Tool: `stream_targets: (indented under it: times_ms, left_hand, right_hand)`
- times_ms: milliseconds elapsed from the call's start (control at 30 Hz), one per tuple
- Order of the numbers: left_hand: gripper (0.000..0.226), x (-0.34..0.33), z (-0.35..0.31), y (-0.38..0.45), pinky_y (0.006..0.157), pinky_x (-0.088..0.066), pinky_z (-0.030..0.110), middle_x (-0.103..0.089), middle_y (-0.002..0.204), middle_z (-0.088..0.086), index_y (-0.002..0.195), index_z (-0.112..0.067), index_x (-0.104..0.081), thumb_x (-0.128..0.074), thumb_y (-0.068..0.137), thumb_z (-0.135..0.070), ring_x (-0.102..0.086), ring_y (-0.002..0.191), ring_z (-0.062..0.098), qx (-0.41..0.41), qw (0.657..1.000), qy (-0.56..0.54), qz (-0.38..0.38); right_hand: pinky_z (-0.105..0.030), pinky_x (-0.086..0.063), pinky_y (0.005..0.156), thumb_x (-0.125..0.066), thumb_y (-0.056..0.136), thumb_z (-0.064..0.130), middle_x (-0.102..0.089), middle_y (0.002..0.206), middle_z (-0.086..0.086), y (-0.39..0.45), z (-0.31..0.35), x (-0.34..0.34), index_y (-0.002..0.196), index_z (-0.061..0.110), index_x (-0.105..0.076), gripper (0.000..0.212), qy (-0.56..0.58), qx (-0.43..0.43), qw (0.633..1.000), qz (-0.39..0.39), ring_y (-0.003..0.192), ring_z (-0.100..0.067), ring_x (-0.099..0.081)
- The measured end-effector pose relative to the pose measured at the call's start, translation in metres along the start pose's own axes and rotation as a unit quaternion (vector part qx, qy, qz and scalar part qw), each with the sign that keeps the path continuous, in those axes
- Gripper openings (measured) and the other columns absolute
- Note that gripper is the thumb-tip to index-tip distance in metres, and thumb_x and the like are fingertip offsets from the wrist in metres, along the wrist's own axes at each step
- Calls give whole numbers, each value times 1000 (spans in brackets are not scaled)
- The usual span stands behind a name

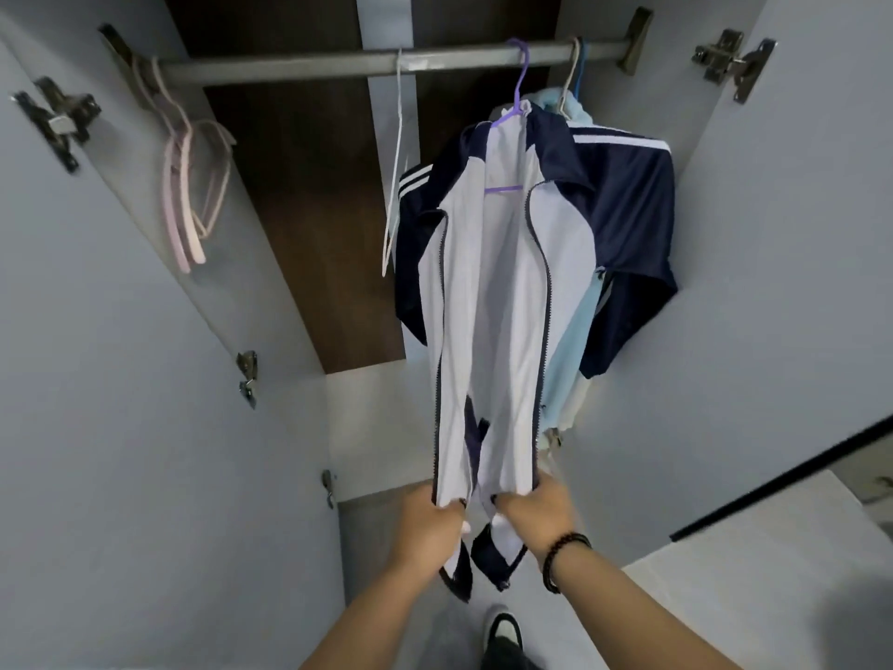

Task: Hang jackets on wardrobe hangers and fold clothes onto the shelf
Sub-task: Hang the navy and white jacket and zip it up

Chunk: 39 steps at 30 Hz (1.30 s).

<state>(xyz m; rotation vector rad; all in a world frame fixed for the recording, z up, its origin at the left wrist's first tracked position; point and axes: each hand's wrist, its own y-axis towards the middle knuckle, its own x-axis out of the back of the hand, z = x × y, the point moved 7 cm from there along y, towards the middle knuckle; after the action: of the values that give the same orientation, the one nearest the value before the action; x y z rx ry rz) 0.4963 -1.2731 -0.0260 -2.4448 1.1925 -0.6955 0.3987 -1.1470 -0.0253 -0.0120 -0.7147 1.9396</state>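
Observation:
A navy and white track jacket (502, 292) hangs unzipped on a purple hanger (519, 84) from the wardrobe's metal rail (299, 67). My left hand (425, 524) grips the bottom of its left front panel. My right hand (536, 512), with a dark bead bracelet on the wrist, grips the bottom of the right front panel. Both hems are pulled toward me, and the two zipper edges stay apart. Behind it, a light blue garment (575, 340) hangs on another hanger at the rail's right end.
Pink empty hangers (193, 186) hang at the rail's left end, and a white empty hanger (397, 162) hangs near the middle. Both wardrobe doors (121, 379) stand open on either side. A pale shelf (372, 418) lies below the jacket. My shoe (502, 631) shows on the floor.

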Motion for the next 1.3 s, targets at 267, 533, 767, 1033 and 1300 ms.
stream_targets:
  times_ms: [267,533,767,1033,1300]
  left_hand:
    - [22,42,55,-54,82,-54,37,-65,95,6,99,-16,-58,-39,102,-24,-63,88,24,38,996,-61,-45]
    - [13,55,56,-89,82,-55,28,-68,79,12,90,5,-66,-65,90,-8,-66,80,21,84,920,-381,-31]
    - [33,63,45,-100,89,-51,33,-73,76,14,95,3,-65,-52,99,-27,-66,85,27,78,836,-542,-33]
    - [32,55,50,-111,74,-60,24,-69,88,17,109,12,-64,-72,78,7,-66,75,21,89,901,-412,-98]
    - [7,24,38,-144,48,-54,16,-72,72,12,85,4,-65,-66,83,-2,-68,54,11,186,845,-497,68]
  right_hand:
    - [-27,-36,54,-45,95,19,-48,64,-6,-74,-50,-24,75,9,-50,22,13,-72,996,-47,57,-23,-47]
    - [-20,-45,39,-58,92,5,-58,69,-15,-120,-48,-22,90,3,-53,6,258,-47,961,-83,43,-16,-58]
    - [-26,-39,59,-63,89,11,-65,58,-5,-133,-52,-7,76,3,-62,15,366,-81,919,-119,53,-16,-63]
    - [-18,-48,40,-56,86,-13,-60,76,-13,-125,-55,-7,79,-5,-61,12,428,-162,886,-69,59,-21,-52]
    - [-20,-48,37,-53,86,-10,-64,70,-18,-153,-42,-25,83,-9,-60,7,464,-232,845,131,62,-21,-56]
